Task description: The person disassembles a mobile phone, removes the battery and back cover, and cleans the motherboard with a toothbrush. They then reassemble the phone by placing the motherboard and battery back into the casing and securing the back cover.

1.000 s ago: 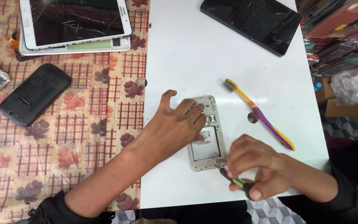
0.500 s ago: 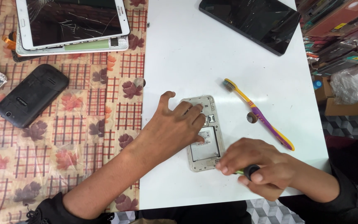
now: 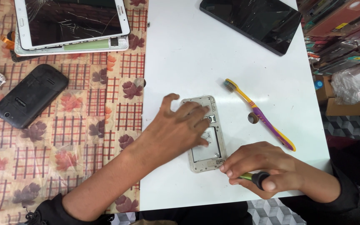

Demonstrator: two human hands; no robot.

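Opened phone (image 3: 207, 137) pressed flat under spread left hand (image 3: 178, 129); green-handled screwdriver (image 3: 253, 177) pinched by right hand (image 3: 263, 166), tip at phone's lower corner; toothbrush (image 3: 259, 113) lying beyond right hand on white worktop (image 3: 188, 54)

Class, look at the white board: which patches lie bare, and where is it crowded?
Bare: between the opened phone and the black tablet, and the board's near-left corner. Crowded: around the left hand, right hand and toothbrush.

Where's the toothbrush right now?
In the head view, the toothbrush lies diagonally on the white board, toward the person's right, just beyond the opened phone and above the right hand, touching neither.
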